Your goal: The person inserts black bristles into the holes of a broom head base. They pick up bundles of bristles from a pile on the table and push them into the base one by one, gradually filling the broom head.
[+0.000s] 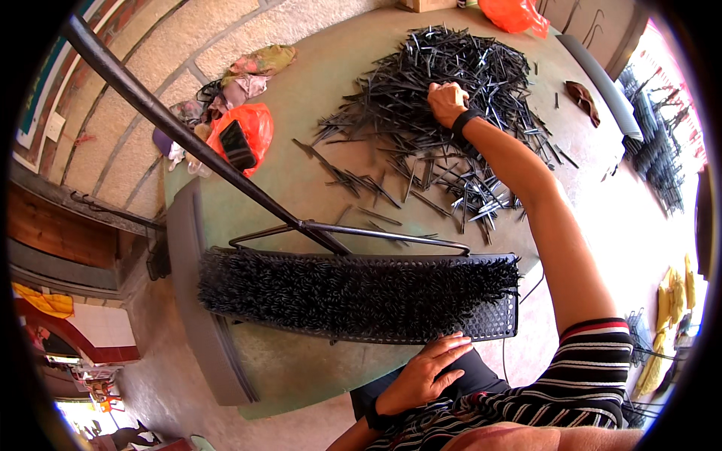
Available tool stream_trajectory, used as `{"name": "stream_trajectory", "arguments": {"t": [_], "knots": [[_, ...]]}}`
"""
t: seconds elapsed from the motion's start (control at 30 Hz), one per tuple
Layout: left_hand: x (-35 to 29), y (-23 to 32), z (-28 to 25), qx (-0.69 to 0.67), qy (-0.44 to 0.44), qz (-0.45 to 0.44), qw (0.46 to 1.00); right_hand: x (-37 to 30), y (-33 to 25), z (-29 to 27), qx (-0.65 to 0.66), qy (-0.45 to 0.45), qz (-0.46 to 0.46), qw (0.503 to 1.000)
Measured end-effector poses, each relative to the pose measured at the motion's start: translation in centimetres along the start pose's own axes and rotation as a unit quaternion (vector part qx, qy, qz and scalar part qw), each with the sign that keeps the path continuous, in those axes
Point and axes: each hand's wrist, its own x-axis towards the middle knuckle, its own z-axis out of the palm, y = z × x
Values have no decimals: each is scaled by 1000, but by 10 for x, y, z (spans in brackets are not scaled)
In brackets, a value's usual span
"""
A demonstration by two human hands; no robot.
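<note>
A long, curved black perforated panel [492, 319] lies across the near side of the table, most of it covered with dense black bristles [338, 289]. Bare holes show at its right end. My left hand [432, 368] has its fingers stretched out, their tips against the panel's near edge, and holds nothing. Far off on the table spreads a big heap of thin black strips [481, 60]. My right hand [449, 104] reaches into that heap with its fingers curled down on some strips. Its fingertips are partly hidden.
A dark metal bar [180, 135] rises from the panel toward the upper left. On the green table [301, 98], a phone [237, 145] rests on a red plastic bag [258, 128] beside crumpled cloths [248, 75]. Grey padding [199, 301] covers the left edge. Another red bag [515, 15] lies at the back.
</note>
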Motion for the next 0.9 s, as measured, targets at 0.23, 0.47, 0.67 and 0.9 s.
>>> {"name": "stream_trajectory", "arguments": {"t": [0.23, 0.47, 0.67, 0.9], "knots": [[-1, 1, 0, -13, 6, -17, 1000, -33, 21, -33, -5, -13, -121, 993], [0, 4, 1, 4, 32, -4, 999, -94, 64, -38, -23, -37, -169, 985], [-11, 50, -3, -11, 89, -9, 996, -173, 108, -14, 26, -133, -135, 982], [-11, 108, -23, 62, 215, 62, 973, -200, 130, -31, 127, -36, -81, 988]]}}
